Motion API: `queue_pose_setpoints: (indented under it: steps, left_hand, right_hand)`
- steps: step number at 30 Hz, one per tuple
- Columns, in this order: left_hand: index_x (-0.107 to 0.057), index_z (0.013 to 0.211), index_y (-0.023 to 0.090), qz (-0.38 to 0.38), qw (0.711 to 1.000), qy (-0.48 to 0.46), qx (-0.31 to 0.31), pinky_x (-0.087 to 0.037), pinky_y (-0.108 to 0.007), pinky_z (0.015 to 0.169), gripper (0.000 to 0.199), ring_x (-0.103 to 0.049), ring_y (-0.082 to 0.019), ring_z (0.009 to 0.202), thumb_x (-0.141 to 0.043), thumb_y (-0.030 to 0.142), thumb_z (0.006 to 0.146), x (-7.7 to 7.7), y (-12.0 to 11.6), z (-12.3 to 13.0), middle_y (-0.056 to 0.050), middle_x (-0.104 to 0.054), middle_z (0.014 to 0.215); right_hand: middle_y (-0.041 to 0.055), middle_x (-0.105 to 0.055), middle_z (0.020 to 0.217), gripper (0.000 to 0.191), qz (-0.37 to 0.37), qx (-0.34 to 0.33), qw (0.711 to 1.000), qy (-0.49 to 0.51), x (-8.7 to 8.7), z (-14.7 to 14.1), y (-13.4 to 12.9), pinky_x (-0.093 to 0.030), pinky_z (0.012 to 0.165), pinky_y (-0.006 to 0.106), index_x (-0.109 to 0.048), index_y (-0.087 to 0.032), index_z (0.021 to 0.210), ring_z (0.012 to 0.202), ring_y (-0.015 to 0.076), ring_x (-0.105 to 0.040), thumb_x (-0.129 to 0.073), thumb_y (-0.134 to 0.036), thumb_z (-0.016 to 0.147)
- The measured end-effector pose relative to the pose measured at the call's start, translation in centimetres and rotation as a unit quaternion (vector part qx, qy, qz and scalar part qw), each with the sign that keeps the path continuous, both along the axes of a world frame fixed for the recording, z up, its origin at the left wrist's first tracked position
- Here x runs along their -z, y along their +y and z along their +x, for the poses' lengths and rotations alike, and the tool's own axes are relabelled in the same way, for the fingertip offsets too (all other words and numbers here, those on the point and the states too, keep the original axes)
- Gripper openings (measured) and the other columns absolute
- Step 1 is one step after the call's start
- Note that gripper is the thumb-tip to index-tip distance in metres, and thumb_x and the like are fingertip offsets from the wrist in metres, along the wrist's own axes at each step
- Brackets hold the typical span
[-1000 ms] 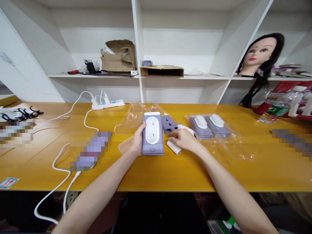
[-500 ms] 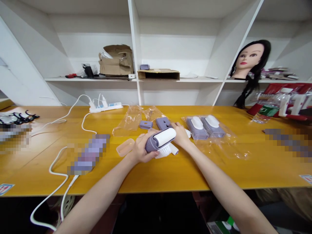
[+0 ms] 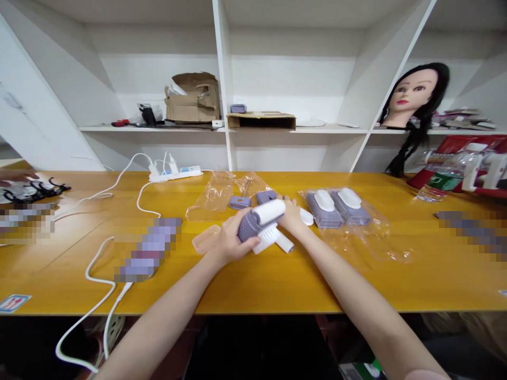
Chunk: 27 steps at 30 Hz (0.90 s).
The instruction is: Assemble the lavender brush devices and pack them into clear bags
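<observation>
My left hand (image 3: 231, 237) is wrapped round a purple-grey lint roller (image 3: 249, 226), its white cylinder tilted up to the right. My right hand (image 3: 291, 215) is just beyond the roller's far end, with bent fingers partly hidden behind it. Whatever those fingers hold cannot be made out. Close to them lies a purple-grey piece with dark openings (image 3: 266, 197). Under the roller are a white brush head (image 3: 266, 240) and a short white handle (image 3: 284, 243). A white oval part (image 3: 306, 217) rests right of my right wrist.
A clear tray (image 3: 206, 239), a small purple-grey part (image 3: 240, 202) and plastic bags (image 3: 216, 192) lie left. Two bagged purple-grey units (image 3: 325, 210) stand right. A cabled phone (image 3: 150, 250), power strip (image 3: 178, 173) and bottle (image 3: 441, 179) are around. Another person's hand (image 3: 18, 175) is far left.
The lint roller has turned slightly in my left hand. My right hand has drawn a little nearer, off the purple-grey piece's edge. Another person's hand has appeared at far left.
</observation>
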<state>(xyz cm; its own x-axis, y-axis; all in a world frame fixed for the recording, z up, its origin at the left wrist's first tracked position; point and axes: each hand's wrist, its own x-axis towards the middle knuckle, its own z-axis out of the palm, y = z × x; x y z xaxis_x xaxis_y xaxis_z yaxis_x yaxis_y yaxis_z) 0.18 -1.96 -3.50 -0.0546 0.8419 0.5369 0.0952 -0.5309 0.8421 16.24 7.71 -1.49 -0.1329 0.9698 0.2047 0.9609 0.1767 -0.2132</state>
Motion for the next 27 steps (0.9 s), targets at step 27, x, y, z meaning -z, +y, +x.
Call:
queue_pose_setpoints:
  steps: [27]
  left_hand:
    - [-0.061, 0.11, 0.012, -0.215, 0.874, -0.412, 0.143, -0.052, -0.043, 0.08, 0.052, -0.067, -0.029, 0.089, -0.04, 0.051, 0.083, -3.0, 0.9, -0.1, -0.012, -0.071, 0.091]
  right_hand:
    - [0.0097, -0.068, 0.094, 0.03, 0.081, -0.213, 0.971, 0.077, -0.5, -1.1, -1.2, -0.043, 0.08, 0.033, -0.064, -0.019, 0.107, 0.09, 0.0237, -0.059, -0.053, -0.032, 0.082]
